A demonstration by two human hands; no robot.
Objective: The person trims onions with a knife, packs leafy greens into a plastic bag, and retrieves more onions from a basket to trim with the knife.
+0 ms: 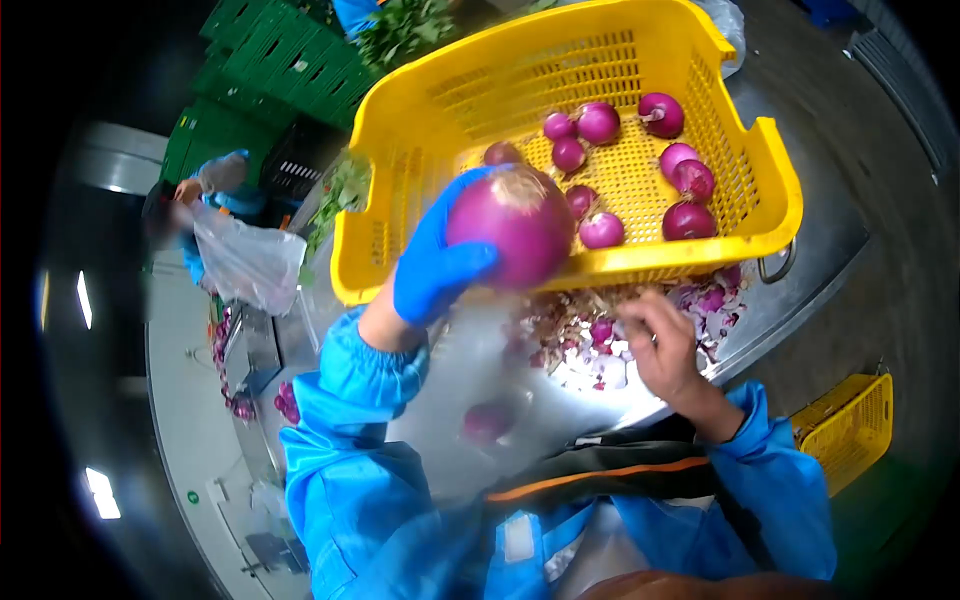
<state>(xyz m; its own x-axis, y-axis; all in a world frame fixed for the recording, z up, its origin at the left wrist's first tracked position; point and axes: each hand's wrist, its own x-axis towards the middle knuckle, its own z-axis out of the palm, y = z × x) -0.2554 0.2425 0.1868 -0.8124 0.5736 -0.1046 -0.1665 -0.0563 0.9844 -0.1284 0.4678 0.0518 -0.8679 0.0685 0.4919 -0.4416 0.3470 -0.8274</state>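
Note:
My left hand (pixel 440 262), in a blue glove, grips a large red onion (pixel 515 228) near the front wall of the yellow crate (pixel 385 120). Its fingers wrap round the side and underneath. Inside the crate lie several smaller peeled red onions (pixel 598 122). My bare right hand (pixel 662 350) is closed, its fingers curled over a pile of onion skins and trimmings (pixel 590 345). A small dark spot shows between those fingers, but what they hold is hidden. Another red onion (pixel 487 422), blurred, rests on the metal table in front of me.
The metal table (pixel 430 400) runs beneath the crate. A second yellow crate (pixel 850 430) stands low at the right. Green crates (pixel 280 60) and leafy greens (pixel 405 35) are at the back left. A person (pixel 215 185) there handles a clear plastic bag (pixel 250 255).

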